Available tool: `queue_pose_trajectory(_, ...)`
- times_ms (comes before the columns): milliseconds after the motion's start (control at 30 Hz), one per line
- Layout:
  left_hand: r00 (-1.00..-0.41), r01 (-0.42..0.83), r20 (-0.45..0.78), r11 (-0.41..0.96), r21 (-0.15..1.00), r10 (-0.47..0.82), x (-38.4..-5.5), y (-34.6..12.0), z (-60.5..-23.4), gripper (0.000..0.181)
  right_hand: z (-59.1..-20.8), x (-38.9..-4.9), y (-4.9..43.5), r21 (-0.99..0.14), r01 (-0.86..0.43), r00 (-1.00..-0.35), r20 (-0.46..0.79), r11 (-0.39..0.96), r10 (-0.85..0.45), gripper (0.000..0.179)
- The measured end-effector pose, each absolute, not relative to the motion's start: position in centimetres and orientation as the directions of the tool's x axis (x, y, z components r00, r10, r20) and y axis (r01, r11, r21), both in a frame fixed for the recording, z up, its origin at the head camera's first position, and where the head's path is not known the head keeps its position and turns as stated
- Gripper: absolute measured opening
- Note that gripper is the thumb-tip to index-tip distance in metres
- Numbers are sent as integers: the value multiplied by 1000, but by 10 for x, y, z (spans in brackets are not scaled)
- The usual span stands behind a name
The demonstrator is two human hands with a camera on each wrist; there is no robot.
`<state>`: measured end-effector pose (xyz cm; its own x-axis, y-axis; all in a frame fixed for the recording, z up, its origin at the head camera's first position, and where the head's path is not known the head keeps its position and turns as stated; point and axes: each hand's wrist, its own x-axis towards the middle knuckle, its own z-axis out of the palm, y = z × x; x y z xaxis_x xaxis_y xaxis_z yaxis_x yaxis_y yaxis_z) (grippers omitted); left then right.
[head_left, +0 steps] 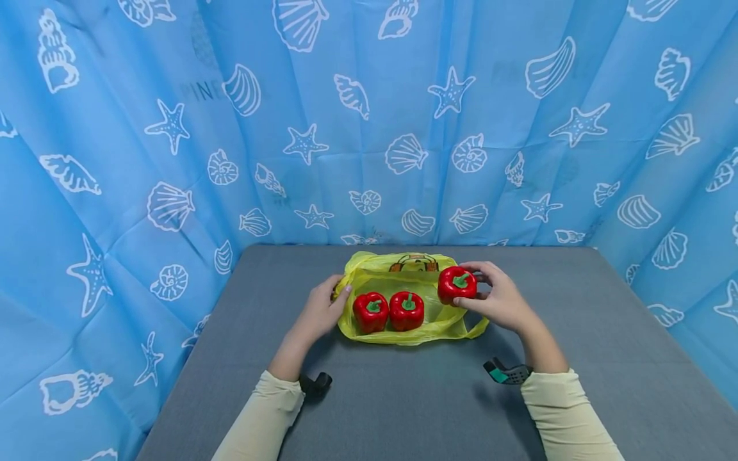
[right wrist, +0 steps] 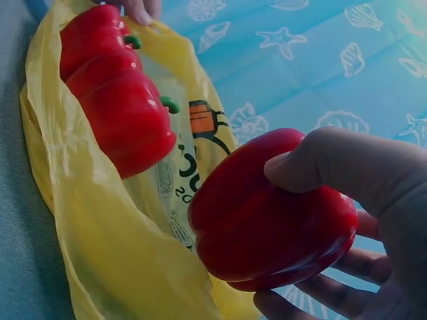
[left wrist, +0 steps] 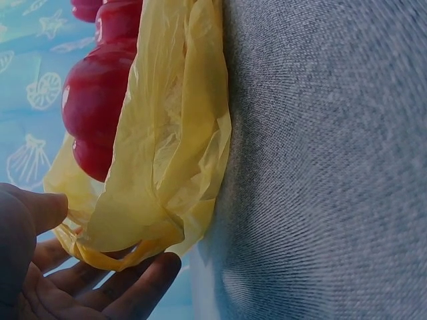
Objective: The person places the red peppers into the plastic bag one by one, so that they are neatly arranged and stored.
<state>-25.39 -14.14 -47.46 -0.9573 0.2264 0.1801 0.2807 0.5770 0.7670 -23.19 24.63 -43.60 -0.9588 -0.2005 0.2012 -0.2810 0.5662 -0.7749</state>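
Two red bell peppers, a left one [head_left: 370,312] and a right one [head_left: 407,311], sit side by side in a yellow plastic bag [head_left: 403,337] that lies open on the table. Both have green stems. My left hand [head_left: 325,306] holds the bag's left end, thumb on the near side and fingers behind the bunched plastic [left wrist: 127,257]. Over the bag's right end, my right hand [head_left: 500,299] grips a third red bell pepper [right wrist: 267,213] between thumb and fingers. This pepper is raised above the bag, apart from the other two.
The bag lies toward the back of a grey cloth-covered table [head_left: 403,410]. Behind it and at both sides hangs a blue curtain [head_left: 369,179] with white shells and starfish. A dark wrist-worn device sits at each wrist, one left [head_left: 316,386] and one right [head_left: 507,371].
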Motion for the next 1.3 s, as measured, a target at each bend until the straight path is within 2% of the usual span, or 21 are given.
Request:
queue_pose_trajectory(533, -957, 281, 183, 573, 770, 224, -254, -143, -475, 41, -446, -234, 240, -774, -280, -953, 153, 568, -262, 69)
queue_pose_trajectory(833, -962, 269, 182, 584, 766, 205, -254, -143, -472, 39, -451, -236, 240, -714, -309, -945, 153, 629, -290, 67)
queue_pose_trajectory(1300, -956, 288, 196, 592, 753, 216, -254, -143, -473, 37, -453, -236, 235, -704, -304, -943, 127, 642, -307, 65)
